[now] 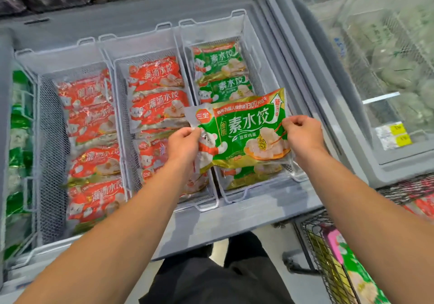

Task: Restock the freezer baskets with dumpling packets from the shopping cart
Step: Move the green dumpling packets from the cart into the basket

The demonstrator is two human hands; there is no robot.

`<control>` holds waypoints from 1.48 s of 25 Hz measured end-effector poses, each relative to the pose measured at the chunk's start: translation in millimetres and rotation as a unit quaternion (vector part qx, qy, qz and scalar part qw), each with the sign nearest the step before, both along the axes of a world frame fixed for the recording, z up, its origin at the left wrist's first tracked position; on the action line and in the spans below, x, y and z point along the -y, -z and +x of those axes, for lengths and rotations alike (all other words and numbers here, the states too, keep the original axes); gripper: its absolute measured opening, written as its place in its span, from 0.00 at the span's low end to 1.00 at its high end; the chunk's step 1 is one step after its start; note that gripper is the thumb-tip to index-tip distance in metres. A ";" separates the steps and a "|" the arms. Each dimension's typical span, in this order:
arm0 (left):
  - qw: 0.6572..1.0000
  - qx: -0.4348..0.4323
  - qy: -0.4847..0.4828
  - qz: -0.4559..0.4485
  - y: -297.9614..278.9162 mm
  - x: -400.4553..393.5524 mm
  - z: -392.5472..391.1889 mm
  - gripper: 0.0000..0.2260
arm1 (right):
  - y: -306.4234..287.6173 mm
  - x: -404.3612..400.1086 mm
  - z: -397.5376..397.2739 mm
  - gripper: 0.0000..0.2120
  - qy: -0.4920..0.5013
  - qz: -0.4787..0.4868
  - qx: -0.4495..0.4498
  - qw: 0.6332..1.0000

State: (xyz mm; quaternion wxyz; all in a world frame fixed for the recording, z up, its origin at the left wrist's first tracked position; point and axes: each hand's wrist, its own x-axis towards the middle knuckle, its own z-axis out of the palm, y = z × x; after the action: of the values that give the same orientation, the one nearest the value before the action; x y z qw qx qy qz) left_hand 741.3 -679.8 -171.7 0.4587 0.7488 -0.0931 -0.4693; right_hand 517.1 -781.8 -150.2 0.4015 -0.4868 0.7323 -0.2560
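Observation:
I hold a green dumpling packet (244, 130) flat above the right-hand wire basket (254, 52) of the open freezer. My left hand (183, 143) pinches its left edge and my right hand (303, 132) pinches its right edge. Under it lie more green packets (217, 60) in that basket. The middle basket (141, 45) and the left basket (50, 139) hold several red dumpling packets (157, 92). The shopping cart (328, 263) stands at the lower right with green and pink packets (352, 271) inside.
A second chest freezer with a closed glass lid (380, 73) sits to the right, with yellow price tags. The freezer's grey front rim (234, 219) runs between me and the baskets. Green packets (18, 125) fill a basket at the far left. Dark shelves run along the back.

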 end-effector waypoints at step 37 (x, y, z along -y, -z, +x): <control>0.920 0.194 0.312 0.140 29.0 -14.7 -83.0 0.23 | 53.0 -35.2 -45.4 0.20 -0.239 0.107 -0.176 0.949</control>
State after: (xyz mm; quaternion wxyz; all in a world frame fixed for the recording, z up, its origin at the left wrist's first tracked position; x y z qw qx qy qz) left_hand 658.2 -665.1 -200.7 0.1528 0.8145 -0.3425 -0.4426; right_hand 471.7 -746.6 -203.2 0.3658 -0.6391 0.6764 0.0173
